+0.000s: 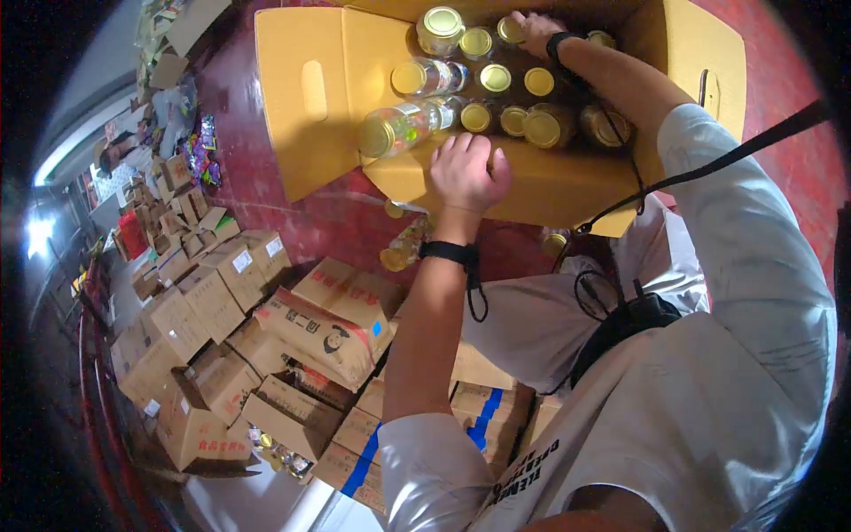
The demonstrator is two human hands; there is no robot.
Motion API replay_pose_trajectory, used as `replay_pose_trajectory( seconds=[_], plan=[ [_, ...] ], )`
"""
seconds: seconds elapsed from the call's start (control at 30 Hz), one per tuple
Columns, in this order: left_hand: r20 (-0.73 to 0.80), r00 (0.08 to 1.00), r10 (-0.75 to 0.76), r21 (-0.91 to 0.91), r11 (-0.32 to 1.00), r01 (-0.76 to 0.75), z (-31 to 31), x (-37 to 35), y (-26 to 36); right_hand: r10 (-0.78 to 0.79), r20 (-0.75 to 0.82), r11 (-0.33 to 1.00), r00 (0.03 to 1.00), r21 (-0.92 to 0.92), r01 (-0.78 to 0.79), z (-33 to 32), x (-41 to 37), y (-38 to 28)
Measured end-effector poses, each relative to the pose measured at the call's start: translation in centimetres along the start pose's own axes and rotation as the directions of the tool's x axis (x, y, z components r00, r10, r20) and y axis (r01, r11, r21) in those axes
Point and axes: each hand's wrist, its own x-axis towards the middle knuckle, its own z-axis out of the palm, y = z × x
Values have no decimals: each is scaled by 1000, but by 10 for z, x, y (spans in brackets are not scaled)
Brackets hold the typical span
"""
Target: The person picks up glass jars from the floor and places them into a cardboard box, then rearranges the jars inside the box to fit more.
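An open cardboard box stands in front of me, holding several glass jars with gold lids. My right hand reaches to its far side, its fingers closed around the lid of a jar. My left hand is curled over the near wall of the box, just below another gold-lidded jar; its fingertips are partly hidden. To the left of the jars, two clear glass jars lie on their sides: one with a label and a longer one pointing toward the left flap.
Stacked cartons fill the lower left. Among them an open carton has shiny lids below it. A glass jar lies on the red floor beside my left wrist. A black strap crosses at right.
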Motion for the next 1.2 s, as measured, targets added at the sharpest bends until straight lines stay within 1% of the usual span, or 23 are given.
replay_pose_trajectory(
  seconds=[0.03, 0.07, 0.13, 0.2, 0.23, 0.3, 0.43, 0.5, 0.53, 0.6, 0.63, 0.7, 0.73, 0.77, 0.83, 0.87, 0.93, 0.97, 1.03, 1.07, 1.13, 1.17, 1.2],
  plan=[
    [12, 1000, -4, -8, 1000, 4, 0, 0, 0, 2, 1, 1000, 1000, 1, -2, 8, 11, 2],
    [14, 1000, -4, -8, 1000, 4, 0, -1, 0, -9, -16, 1000, 1000, -27, 8, 36, 37, 15],
    [16, 1000, 16, 7, 1000, -16, 0, -1, 0, -21, -31, 999, 999, -51, 19, 44, 46, 18],
    [-5, 1000, 20, -14, 1000, -20, -5, 4, 3, -89, -31, 996, 996, -10, 89, 13, 19, 3],
    [-31, 999, 26, -40, 999, -28, -6, 4, 4, -89, -26, 996, 996, -6, 89, 5, 8, -4],
    [-32, 999, 28, -35, 999, -29, -5, 3, 3, 22, -71, 1000, 997, 11, -21, 1, 1, -7],
    [-72, 996, 44, -53, 997, -47, -3, 4, 2, 2, -122, 999, 993, -48, -8, 17, 9, -5],
    [-62, 997, 41, -38, 998, -44, 0, 2, -1, 1, -100, 989, 995, -147, -16, 28, 15, -4],
    [-54, 998, 45, -25, 999, -46, 1, 2, -3, -1, -102, 989, 995, -149, -14, 36, 25, -6],
    [-61, 998, 35, -28, 999, -36, 2, 2, -3, 58, -153, 994, 987, -86, -72, 75, 62, 12],
    [-55, 998, 25, -29, 999, -27, 1, 2, -1, 55, -149, 993, 987, -100, -70, 61, 55, 11],
    [-45, 999, 13, -36, 999, -15, -4, 0, 4, 16, -53, 990, 998, -137, -23, 25, 26, -11],
    [-34, 999, 14, -31, 999, -15, -6, 1, 4, 62, -99, 994, 993, -86, -70, 19, 20, -19],
    [-41, 999, 10, -32, 999, -11, -6, 2, 4, 57, -99, 994, 993, -92, -66, 7, 7, -26],
    [-56, 998, 24, -58, 998, -27, -5, 2, 2, -117, -58, 959, 991, -265, 97, -19, -15, -38],
    [-67, 997, 25, -58, 998, -29, -4, 2, 1, -120, -65, 957, 991, -272, 98, -20, -13, -35],
    [-95, 995, 30, -45, 998, -35, -1, 1, 0, -232, 29, 907, 972, -353, 227, -10, -10, -23],
    [-97, 995, 27, -42, 999, -31, -2, 1, 1, -237, 29, 906, 971, -354, 232, -5, -9, -20],
    [-110, 993, 40, -55, 997, -47, -2, 1, 0, -235, 13, 873, 972, -437, 217, 6, -3, -18],
    [-107, 993, 41, -46, 998, -47, -1, 1, 0, -240, 9, 875, 971, -431, 220, 11, -2, -20],
    [-108, 994, 29, -49, 998, -35, 1, 2, -2, -190, 36, 733, 981, -659, 166, 21, -2, -22],
    [-102, 994, 32, -46, 998, -37, -1, 3, -2, -188, 35, 738, 982, -654, 165, 33, 1, -18],
    [-91, 995, 28, -59, 998, -34, -2, 3, -1, -243, -43, 679, 969, -721, 138, 46, 4, -12]
  ],
)
